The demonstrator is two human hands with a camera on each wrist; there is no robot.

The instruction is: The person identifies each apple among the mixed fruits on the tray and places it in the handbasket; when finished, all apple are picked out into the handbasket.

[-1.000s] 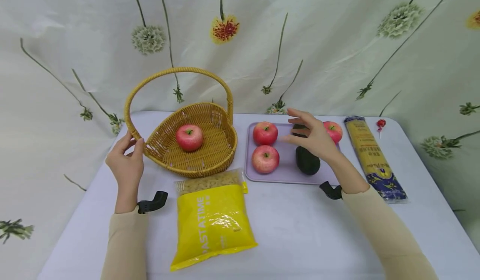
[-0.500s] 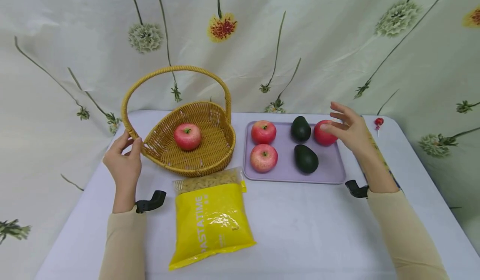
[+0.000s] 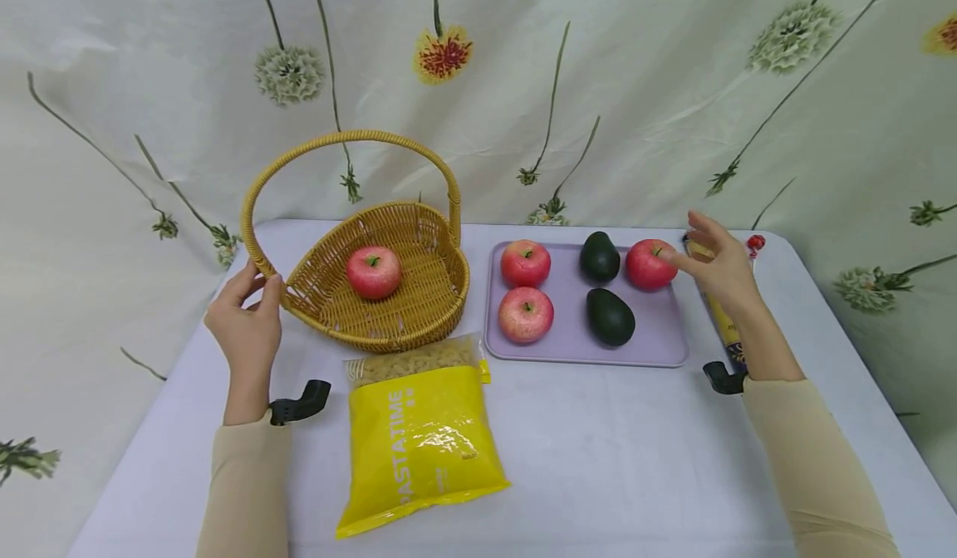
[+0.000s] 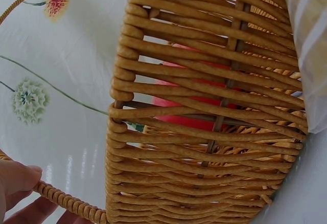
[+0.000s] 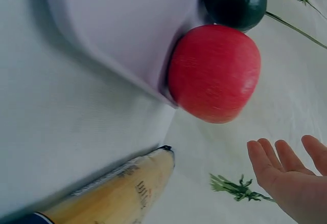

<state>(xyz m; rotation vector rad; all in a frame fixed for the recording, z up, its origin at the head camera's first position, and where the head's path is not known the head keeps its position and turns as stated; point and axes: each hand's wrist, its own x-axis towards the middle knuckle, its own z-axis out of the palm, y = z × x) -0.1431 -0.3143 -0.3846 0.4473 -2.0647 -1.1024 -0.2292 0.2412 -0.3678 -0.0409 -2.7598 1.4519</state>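
Observation:
My left hand (image 3: 247, 317) pinches the lower left end of the wicker basket's handle (image 3: 351, 136) between thumb and fingers. One red apple (image 3: 373, 273) lies inside the basket (image 3: 404, 321); the left wrist view shows it through the weave. My right hand (image 3: 725, 271) hangs with parted fingers just right of a red apple (image 3: 649, 264) in the lilac tray (image 3: 568, 350). In the right wrist view that hand (image 5: 294, 180) is apart from the apple (image 5: 214, 73) and holds nothing. Two avocados (image 3: 610, 317) and two more apples (image 3: 527, 315) share the tray.
A yellow pasta bag (image 3: 426, 450) lies in front of the basket. Right of the tray is a long pasta packet (image 3: 721, 321), partly hidden by my right arm. A red lollipop (image 3: 756, 243) lies at the back right. A flowered cloth (image 3: 635, 85) hangs behind the table.
My right hand has moved right, from above the avocados to beyond the right-hand apple, with nothing in it. The left hand keeps its hold on the basket handle.

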